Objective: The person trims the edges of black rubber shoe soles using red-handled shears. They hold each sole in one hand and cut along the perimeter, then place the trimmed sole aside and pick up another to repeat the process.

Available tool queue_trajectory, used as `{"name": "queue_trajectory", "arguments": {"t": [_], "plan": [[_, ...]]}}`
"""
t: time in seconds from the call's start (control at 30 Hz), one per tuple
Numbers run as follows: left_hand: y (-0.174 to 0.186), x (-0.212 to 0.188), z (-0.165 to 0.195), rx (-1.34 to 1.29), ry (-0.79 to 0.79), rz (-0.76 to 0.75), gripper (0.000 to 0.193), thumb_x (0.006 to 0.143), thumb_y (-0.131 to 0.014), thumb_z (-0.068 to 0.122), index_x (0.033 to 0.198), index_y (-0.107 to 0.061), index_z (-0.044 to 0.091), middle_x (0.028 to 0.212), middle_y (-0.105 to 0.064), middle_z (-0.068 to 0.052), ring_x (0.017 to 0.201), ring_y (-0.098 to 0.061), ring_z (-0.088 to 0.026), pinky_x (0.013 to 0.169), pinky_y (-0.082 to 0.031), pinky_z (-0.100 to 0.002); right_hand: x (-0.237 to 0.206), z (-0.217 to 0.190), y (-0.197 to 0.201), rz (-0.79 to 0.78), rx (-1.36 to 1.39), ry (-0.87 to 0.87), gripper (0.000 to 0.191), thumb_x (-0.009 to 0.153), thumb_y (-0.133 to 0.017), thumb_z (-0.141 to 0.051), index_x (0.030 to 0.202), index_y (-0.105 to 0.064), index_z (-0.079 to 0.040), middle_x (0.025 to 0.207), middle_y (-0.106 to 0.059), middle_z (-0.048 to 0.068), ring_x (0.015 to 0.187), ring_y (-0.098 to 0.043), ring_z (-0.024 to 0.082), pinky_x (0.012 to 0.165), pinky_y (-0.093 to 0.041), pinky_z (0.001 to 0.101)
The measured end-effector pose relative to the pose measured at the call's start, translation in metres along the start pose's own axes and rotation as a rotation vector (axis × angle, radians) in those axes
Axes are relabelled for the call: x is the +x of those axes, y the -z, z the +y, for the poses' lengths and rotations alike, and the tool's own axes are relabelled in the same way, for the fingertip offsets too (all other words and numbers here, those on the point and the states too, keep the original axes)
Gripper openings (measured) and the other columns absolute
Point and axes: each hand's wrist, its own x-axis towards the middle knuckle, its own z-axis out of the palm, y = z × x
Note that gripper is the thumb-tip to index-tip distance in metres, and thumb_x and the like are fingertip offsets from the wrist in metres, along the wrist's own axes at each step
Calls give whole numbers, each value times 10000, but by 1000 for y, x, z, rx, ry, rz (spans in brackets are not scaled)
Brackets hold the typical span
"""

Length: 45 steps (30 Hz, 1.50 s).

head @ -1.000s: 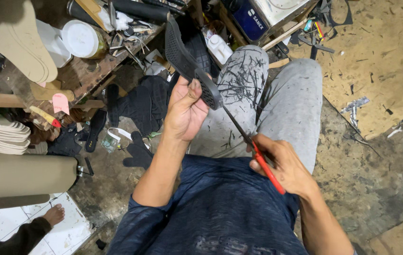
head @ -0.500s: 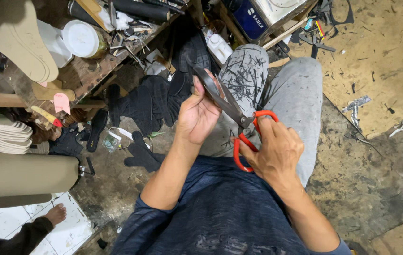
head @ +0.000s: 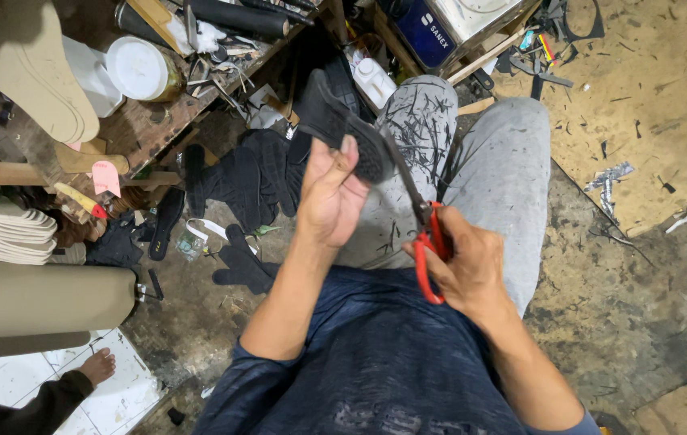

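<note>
We are gripping the black sole piece in our left hand, fingers clamped, while our right hand is working red-handled scissors, blades angling up-left into its near edge.

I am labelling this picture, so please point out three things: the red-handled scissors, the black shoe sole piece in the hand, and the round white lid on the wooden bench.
Red-handled scissors (head: 426, 262), head view, on the red handle loop.
Black shoe sole piece (head: 335, 121), head view, on its dark upper face.
Round white lid (head: 135, 68), head view, on its flat top.
</note>
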Motion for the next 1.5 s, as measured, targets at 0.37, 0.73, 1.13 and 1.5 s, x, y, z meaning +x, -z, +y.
{"name": "queue_trajectory", "arguments": {"t": [0.37,0.73,1.13,1.5], "plan": [[1,1,41,423,-208,-57,352,1007,-709,-57,1334,-581,-31,1256,-698,-121,1139,-682,-186,1069,-558,-335,5,1,37,-257,35,-104,357,784,-792,-269,955,-603,-19,589,-535,178,543,-524,368,546,-406,457],[-6,-12,26,521,-141,-112,379,961,-742,-99,1304,-594,-36,1220,-704,-122,1118,-694,-186,1037,-574,-330,11,-3,32,-308,130,-96,348,826,-770,-265,843,-531,-12,569,-486,169,494,-455,346,492,-377,431],[-7,-17,25,416,-94,-108,377,958,-727,-99,1304,-593,-35,1241,-700,-125,1138,-687,-186,1046,-564,-331,7,2,30,-307,228,-69,284,806,-763,-160,818,-525,-4,568,-462,149,486,-409,246,474,-372,382],[-26,-24,17,404,-16,-160,729,896,-739,-46,1476,-370,195,1253,-661,-112,1098,-685,-177,937,-580,-330,6,5,22,-204,273,-85,226,883,-685,-148,823,-520,-7,538,-396,124,469,-364,192,463,-336,364]]}}
